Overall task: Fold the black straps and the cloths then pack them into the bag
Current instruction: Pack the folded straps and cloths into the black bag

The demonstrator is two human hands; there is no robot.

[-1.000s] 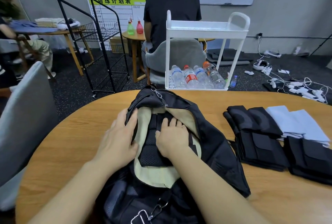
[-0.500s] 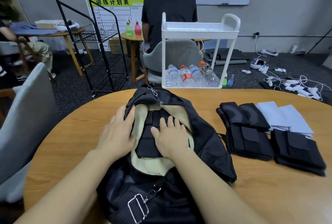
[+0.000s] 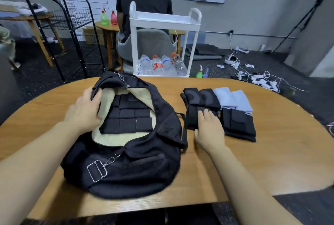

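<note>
**Right hand leaves the bag and goes for the next strap pile**

The table (image 3: 271,161) carries the open bag (image 3: 137,167) at the left and the folded goods at the right, well clear of each other but for the bag's edge lying near the closest pile. Inside the bag a layer of folded black straps (image 3: 129,114) now lies flat and uncovered on the pale lining; half a second ago the right hand was pressing on it. That batch looks packed. The left hand (image 3: 85,111) is where it was, fingers hooked over the bag's left rim and holding the mouth open. The right hand (image 3: 207,129) has crossed to the near strap pile (image 3: 192,118) and lies on it, open, its grip not yet closed. A second pile (image 3: 238,123) and the pale cloths (image 3: 233,98) wait behind, so I judge packing roughly a third done
</note>
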